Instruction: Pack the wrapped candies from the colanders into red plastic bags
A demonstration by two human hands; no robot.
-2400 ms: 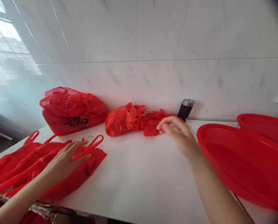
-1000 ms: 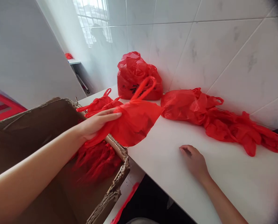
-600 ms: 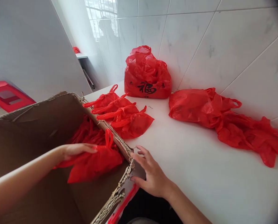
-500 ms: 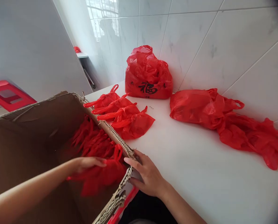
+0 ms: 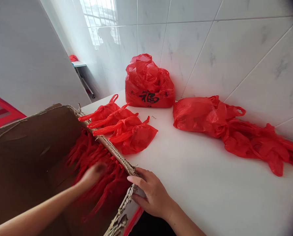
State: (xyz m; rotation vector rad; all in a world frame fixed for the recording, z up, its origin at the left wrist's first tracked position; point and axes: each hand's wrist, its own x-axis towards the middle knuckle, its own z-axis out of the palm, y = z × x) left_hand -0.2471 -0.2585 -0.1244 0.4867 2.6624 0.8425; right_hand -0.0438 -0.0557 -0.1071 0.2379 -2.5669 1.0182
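My left hand [image 5: 94, 172] is inside the cardboard box [image 5: 48, 118], over a heap of tied red plastic bags [image 5: 89, 154]. Motion smears its fingers, so their grip does not show. At the box's near right corner, my right hand [image 5: 151, 193] holds the torn edge between thumb and fingers. Below my left hand, one red bag [image 5: 112, 193] lies at the near end of the heap. Several knotted red bags [image 5: 141, 132] lie in a row on the table just beyond the box's right edge, some handles overhanging it.
A full red bag with black lettering [image 5: 150, 95] stands against the tiled wall [image 5: 190, 39]. Beside it on the white table [image 5: 195, 183] lies another filled red bag [image 5: 198, 114], then crumpled red bags [image 5: 257, 141]. A red plastic object [image 5: 3, 111] is behind the box.
The red bag that was in my left hand now lies in the box, and that hand has drawn away from it over the heap. My right hand stays on the box corner. The view has shifted slightly.
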